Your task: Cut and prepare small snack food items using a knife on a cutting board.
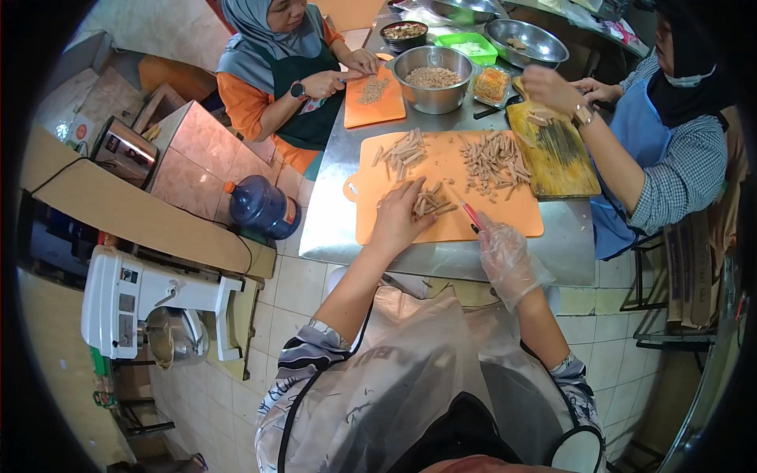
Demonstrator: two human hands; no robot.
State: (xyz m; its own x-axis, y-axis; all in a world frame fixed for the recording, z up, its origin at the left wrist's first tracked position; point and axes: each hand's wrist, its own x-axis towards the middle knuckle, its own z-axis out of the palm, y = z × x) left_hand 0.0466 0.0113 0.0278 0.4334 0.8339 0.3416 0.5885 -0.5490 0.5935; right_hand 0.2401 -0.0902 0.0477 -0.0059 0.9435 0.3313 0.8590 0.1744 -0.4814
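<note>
My bare left hand (405, 214) rests on a large orange cutting board (378, 227), its fingers spread against a small heap of brown food strips (433, 201). In a clear plastic glove, my right hand (502, 248) is closed on a knife (468, 213) with a red handle, its blade angled towards that heap. Two more piles lie on the board's far part: longer strips (407, 154) at the left and a larger pile of short strips (495, 161) at the right. Small crumbs are scattered between them.
A co-worker at the left cuts on a smaller orange board (384, 109); another at the right works over a stained yellow board (553, 156). Beyond stand a steel pot (434, 97) of diced food, a green tray (488, 53), a plastic pack (491, 86) and a steel bowl (547, 44).
</note>
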